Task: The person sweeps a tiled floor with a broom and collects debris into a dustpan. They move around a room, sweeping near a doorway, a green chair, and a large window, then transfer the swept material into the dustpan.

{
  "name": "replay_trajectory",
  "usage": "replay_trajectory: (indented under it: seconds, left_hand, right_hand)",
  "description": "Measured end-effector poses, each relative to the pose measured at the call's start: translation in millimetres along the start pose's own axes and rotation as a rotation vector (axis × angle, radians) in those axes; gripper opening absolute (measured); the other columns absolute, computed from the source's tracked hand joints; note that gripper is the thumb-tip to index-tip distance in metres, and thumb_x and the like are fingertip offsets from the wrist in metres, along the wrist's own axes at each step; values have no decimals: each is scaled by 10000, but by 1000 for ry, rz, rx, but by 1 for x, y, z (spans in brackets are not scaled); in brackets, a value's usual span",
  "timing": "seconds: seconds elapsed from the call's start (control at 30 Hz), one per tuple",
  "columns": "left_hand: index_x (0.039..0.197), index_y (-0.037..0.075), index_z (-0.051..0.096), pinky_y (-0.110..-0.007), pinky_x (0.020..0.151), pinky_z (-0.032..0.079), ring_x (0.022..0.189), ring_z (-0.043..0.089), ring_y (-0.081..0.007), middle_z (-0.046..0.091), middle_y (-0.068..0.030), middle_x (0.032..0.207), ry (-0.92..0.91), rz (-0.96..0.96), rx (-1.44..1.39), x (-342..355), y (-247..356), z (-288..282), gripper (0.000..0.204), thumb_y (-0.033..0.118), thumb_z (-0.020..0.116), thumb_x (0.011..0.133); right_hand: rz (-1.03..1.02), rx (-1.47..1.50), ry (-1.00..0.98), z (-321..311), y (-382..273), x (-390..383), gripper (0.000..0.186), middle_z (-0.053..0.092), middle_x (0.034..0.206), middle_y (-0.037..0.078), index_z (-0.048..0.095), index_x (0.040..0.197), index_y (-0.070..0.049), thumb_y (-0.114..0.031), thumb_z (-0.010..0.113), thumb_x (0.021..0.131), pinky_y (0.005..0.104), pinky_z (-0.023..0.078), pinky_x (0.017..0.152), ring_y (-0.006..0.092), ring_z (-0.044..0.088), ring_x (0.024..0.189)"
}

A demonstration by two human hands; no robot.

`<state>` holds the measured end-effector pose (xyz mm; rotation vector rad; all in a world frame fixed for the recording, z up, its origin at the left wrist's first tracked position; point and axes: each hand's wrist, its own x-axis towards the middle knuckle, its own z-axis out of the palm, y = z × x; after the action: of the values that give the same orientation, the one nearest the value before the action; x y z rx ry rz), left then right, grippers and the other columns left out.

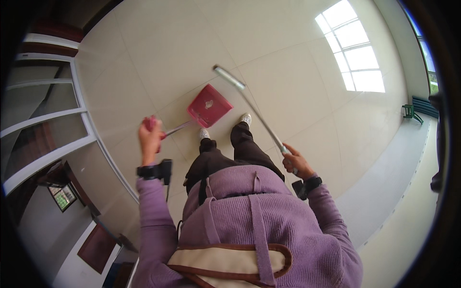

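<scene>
1. The pink dustpan [210, 106] is held by its handle [178, 128] in the left hand [151, 138], with fingers curled around it.
2. A long grey stick [263, 118] is gripped by the curled right hand [297, 162].
3. The pan is seen just ahead of the shoes [246, 119].
4. The stick's blurry head [229, 78] is held near the pan, above the shiny floor [288, 57] or on it; which cannot be told.
</scene>
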<state>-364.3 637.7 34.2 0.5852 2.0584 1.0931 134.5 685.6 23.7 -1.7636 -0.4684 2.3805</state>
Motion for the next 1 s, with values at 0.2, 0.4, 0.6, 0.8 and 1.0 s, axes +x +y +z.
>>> replay_trajectory:
  seconds: [0.2,0.4,0.6,0.8,1.0]
  left_hand:
    - [926,36,562,-232,539,444,545,487,-83,503,11,662,25,1,34,-21,37,-125,198,205,648,874]
    - [1042,5,553,-250,529,429,563,514,-90,568,-24,785,-141,107,170,0,28,-108,307,194,673,832]
    - [1047,18,567,-262,487,414,534,516,-97,587,-38,800,-216,138,359,23,-7,-113,330,218,682,811]
    - [1047,19,577,-249,487,445,594,539,-91,601,-42,854,-234,142,272,52,-24,-129,324,184,697,795]
    - [1063,12,561,-244,508,446,567,518,-83,599,-30,915,-185,177,170,59,-36,-117,341,147,706,785]
  right_hand:
    - [-23,309,-60,4,2,56,446,337,639,-35,380,1260,-219,8,500,896,182,308,398,57,347,485]
    - [205,947,-107,-14,-2,99,188,394,611,-36,392,764,-107,-45,487,914,173,365,410,52,394,493]
    - [393,963,-115,17,48,114,230,399,593,-29,383,702,-101,-70,461,916,186,365,411,66,402,480]
    - [579,894,-252,154,95,99,217,355,578,-33,375,714,-100,-74,449,916,200,321,395,71,338,447]
    - [585,974,-465,186,45,90,205,317,588,-39,373,752,-100,-89,423,951,180,283,354,42,294,437]
